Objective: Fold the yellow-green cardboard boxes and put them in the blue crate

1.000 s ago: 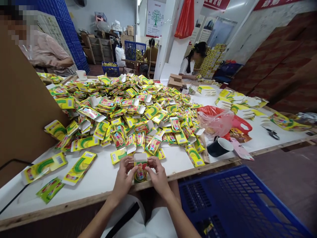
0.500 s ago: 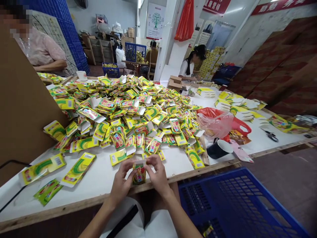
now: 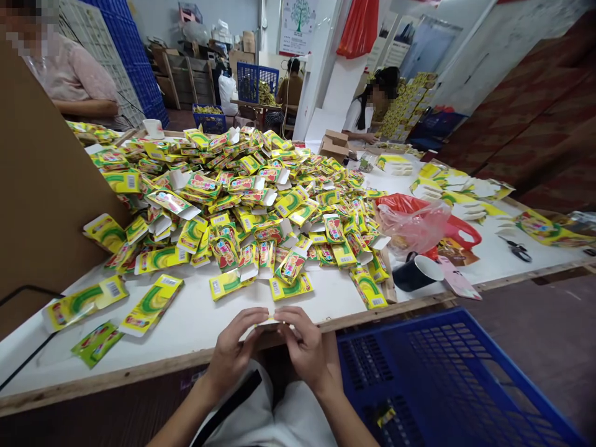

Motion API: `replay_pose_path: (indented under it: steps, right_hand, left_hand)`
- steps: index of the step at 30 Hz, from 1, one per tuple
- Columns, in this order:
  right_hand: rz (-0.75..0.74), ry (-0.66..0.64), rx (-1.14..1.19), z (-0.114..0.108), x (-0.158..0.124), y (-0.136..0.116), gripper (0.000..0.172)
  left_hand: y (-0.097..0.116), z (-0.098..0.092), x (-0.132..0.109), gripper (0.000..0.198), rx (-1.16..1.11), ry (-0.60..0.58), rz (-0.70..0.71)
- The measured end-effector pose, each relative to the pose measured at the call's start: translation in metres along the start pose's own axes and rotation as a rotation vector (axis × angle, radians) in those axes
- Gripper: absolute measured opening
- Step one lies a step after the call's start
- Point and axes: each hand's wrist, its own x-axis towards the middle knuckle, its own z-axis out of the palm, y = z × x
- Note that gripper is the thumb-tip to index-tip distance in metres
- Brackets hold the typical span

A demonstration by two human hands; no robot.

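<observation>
Hands pinch one small carton by fingertips at my table edge; heap of open cartons remains, crate near-empty.

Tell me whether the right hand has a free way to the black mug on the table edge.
Probably yes. The black mug lies on its side at the table edge, to the right of the right hand, with bare white table between them. But both hands are busy holding a small carton.

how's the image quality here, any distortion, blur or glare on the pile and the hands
Head view: wide-angle distortion bows the table edge and stretches the blue crate at the corner; even indoor light, soft shadows; the pile of yellow cartons is sharp; left hand and right hand slightly soft; faces pixelated.
</observation>
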Motion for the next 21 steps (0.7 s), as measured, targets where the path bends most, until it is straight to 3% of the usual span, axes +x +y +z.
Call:
replay_pose_path:
  steps: [6, 11, 21]
  right_hand:
    - [0.008, -0.046, -0.026, 0.003, 0.039, 0.002, 0.018]
    - [0.015, -0.017, 0.017, 0.007, 0.040, 0.001, 0.015]
    - [0.202, 0.040, 0.007, 0.014, 0.047, 0.004, 0.011]
  left_hand:
    - [0.001, -0.001, 0.037, 0.021, 0.079, 0.074, -0.065]
    - [0.002, -0.001, 0.036, 0.019, 0.047, 0.102, -0.109]
    - [0.002, 0.004, 0.042, 0.016, -0.022, 0.171, -0.276]
